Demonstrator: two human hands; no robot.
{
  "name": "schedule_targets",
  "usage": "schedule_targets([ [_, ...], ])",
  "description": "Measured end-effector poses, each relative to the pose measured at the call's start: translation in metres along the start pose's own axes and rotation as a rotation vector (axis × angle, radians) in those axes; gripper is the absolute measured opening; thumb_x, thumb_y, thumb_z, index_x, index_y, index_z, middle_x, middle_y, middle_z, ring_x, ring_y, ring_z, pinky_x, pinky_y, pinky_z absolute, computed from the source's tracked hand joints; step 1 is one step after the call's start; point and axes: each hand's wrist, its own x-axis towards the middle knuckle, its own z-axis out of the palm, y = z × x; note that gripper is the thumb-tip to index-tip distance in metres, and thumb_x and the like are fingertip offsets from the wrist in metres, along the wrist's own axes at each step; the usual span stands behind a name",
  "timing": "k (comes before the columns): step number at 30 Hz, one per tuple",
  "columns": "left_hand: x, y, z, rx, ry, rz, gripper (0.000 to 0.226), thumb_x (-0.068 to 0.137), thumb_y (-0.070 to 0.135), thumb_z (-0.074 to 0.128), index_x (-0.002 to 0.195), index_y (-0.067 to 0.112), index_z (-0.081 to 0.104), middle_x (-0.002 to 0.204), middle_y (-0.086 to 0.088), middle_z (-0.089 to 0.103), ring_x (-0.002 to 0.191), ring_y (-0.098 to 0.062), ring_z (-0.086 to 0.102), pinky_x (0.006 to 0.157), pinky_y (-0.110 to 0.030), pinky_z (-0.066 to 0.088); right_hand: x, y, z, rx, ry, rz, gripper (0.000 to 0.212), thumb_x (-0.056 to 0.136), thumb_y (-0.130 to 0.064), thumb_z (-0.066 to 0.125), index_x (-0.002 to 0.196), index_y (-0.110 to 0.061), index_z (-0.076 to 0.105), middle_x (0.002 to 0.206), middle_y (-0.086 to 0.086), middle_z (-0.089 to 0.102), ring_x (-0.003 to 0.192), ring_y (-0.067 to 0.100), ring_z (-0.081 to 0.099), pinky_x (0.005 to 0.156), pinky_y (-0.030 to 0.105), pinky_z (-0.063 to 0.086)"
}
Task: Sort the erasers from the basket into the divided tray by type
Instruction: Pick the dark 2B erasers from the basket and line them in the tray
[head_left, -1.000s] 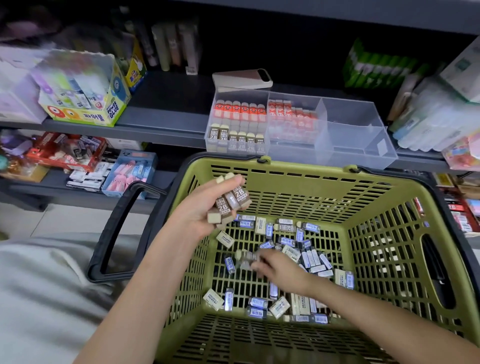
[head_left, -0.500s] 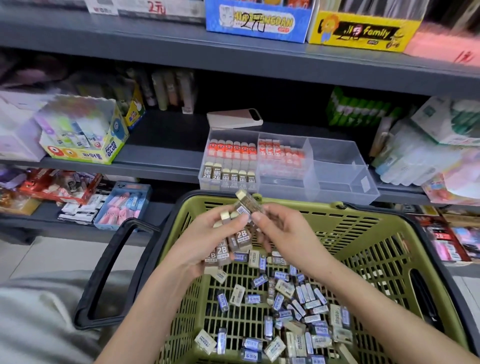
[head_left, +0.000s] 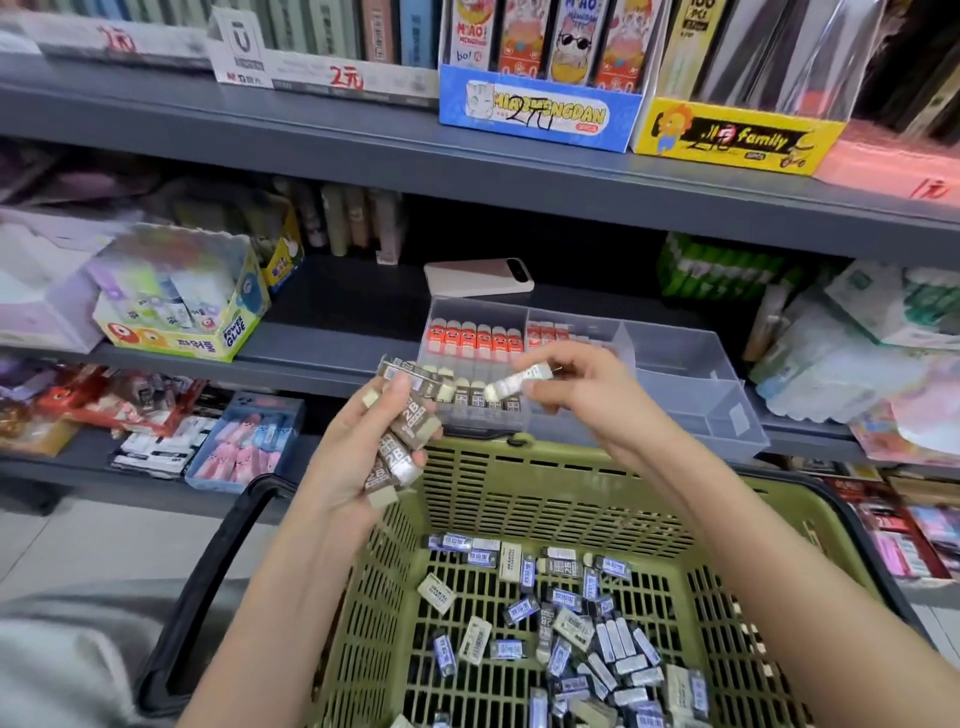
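Observation:
My left hand (head_left: 358, 457) grips a bundle of several brown 2B erasers (head_left: 405, 431) above the basket's far left corner. My right hand (head_left: 582, 395) pinches a single brown 2B eraser (head_left: 517, 384) and holds it over the front of the clear divided tray (head_left: 691, 395) on the shelf. The tray's left compartment holds a row of red-sleeved erasers (head_left: 475, 338) and a row of brown ones, its middle compartment more red ones, and its right compartments show nothing inside. The green basket (head_left: 545, 483) below holds several loose erasers (head_left: 566, 618), blue-sleeved, brown and white.
A pink phone (head_left: 478, 278) lies on the shelf behind the tray. A glue display box (head_left: 182, 306) stands at the left, packaged goods (head_left: 883, 338) at the right. The basket's black handle (head_left: 208, 582) hangs down at its left. Another shelf with boxes runs above.
Both hands rose from the basket toward the tray. My right hand took one brown eraser away from the left hand's bundle and moved it right over the tray. The view tilted up.

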Motion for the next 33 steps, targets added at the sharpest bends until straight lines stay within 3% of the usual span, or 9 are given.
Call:
schedule_targets([
  [6, 0.02, 0.012, 0.0, -0.085, 0.056, 0.103, 0.021, 0.069, 0.033, 0.07, 0.08, 0.016, 0.064, 0.068, -0.002, 0.068, 0.054, -0.014, 0.064, 0.038, -0.019, 0.045, 0.044, -0.009, 0.012, -0.113, -0.045, 0.054, 0.022, 0.075, 0.007, 0.067, 0.084, -0.012, 0.062, 0.07, 0.004, 0.061, 0.063, 0.018, 0.054, 0.054, 0.025, 0.044],
  [10, 0.024, 0.01, -0.005, -0.153, 0.066, 0.09, 0.012, 0.07, 0.032, 0.069, 0.071, 0.02, 0.07, 0.068, -0.003, 0.068, 0.054, -0.015, 0.064, 0.037, -0.019, 0.045, 0.061, -0.02, 0.012, -0.118, -0.017, 0.001, 0.015, 0.074, 0.001, 0.072, 0.073, -0.014, 0.066, 0.064, 0.004, 0.064, 0.056, 0.007, 0.056, 0.048, 0.015, 0.041],
  [13, 0.024, 0.006, -0.01, -0.194, 0.07, 0.069, 0.021, 0.071, 0.031, 0.067, 0.083, 0.015, 0.061, 0.067, -0.004, 0.067, 0.053, -0.015, 0.064, 0.036, -0.019, 0.044, 0.064, -0.023, 0.014, -0.168, 0.001, -0.036, 0.007, 0.075, -0.011, 0.076, 0.075, -0.011, 0.068, 0.077, 0.018, 0.069, 0.068, 0.014, 0.061, 0.062, 0.027, 0.053],
  [16, 0.024, 0.005, -0.012, -0.209, 0.066, 0.064, 0.023, 0.071, 0.031, 0.067, 0.085, 0.014, 0.058, 0.067, -0.004, 0.067, 0.053, -0.015, 0.064, 0.036, -0.019, 0.044, 0.059, -0.02, 0.018, -0.492, 0.058, -0.249, 0.014, 0.071, -0.012, 0.078, 0.081, -0.017, 0.069, 0.073, -0.001, 0.063, 0.063, 0.004, 0.052, 0.067, 0.023, 0.044],
  [20, 0.023, 0.005, -0.012, -0.216, 0.071, 0.061, 0.022, 0.072, 0.03, 0.067, 0.085, 0.014, 0.059, 0.067, -0.004, 0.067, 0.053, -0.016, 0.063, 0.036, -0.018, 0.044, 0.047, -0.012, 0.029, -0.749, -0.034, -0.519, 0.018, 0.077, -0.011, 0.074, 0.095, -0.012, 0.071, 0.087, -0.002, 0.058, 0.077, 0.009, 0.049, 0.074, 0.02, 0.038],
  [24, 0.022, 0.004, -0.011, -0.19, 0.073, 0.059, 0.023, 0.071, 0.031, 0.067, 0.085, 0.015, 0.06, 0.068, -0.004, 0.067, 0.053, -0.015, 0.063, 0.037, -0.019, 0.044, 0.042, -0.005, 0.031, -0.633, -0.174, -0.384, 0.022, 0.076, -0.009, 0.075, 0.099, -0.01, 0.072, 0.091, 0.002, 0.062, 0.08, 0.014, 0.055, 0.074, 0.02, 0.043],
  [28, 0.024, 0.003, -0.012, -0.165, 0.075, 0.07, 0.024, 0.072, 0.032, 0.066, 0.087, 0.014, 0.059, 0.067, -0.003, 0.067, 0.054, -0.014, 0.062, 0.037, -0.019, 0.043, 0.044, -0.006, 0.024, -0.58, -0.227, -0.298, 0.013, 0.085, -0.01, 0.066, 0.095, -0.008, 0.074, 0.089, -0.004, 0.066, 0.078, 0.004, 0.057, 0.07, 0.004, 0.04],
  [29, 0.024, 0.003, -0.012, -0.164, 0.072, 0.07, 0.024, 0.072, 0.032, 0.066, 0.087, 0.014, 0.059, 0.067, -0.003, 0.067, 0.054, -0.014, 0.062, 0.037, -0.019, 0.044, 0.046, -0.006, 0.023, -0.603, -0.185, -0.297, 0.013, 0.086, -0.01, 0.065, 0.095, -0.009, 0.074, 0.089, -0.004, 0.067, 0.078, 0.004, 0.057, 0.071, 0.005, 0.041],
  [33, 0.023, 0.004, -0.012, -0.171, 0.068, 0.065, 0.024, 0.072, 0.032, 0.067, 0.086, 0.014, 0.06, 0.068, -0.004, 0.067, 0.054, -0.014, 0.063, 0.037, -0.019, 0.044, 0.054, -0.008, 0.026, -0.826, -0.128, -0.247, 0.021, 0.083, -0.029, 0.069, 0.097, -0.013, 0.071, 0.09, -0.001, 0.07, 0.081, 0.014, 0.062, 0.08, 0.033, 0.05],
])
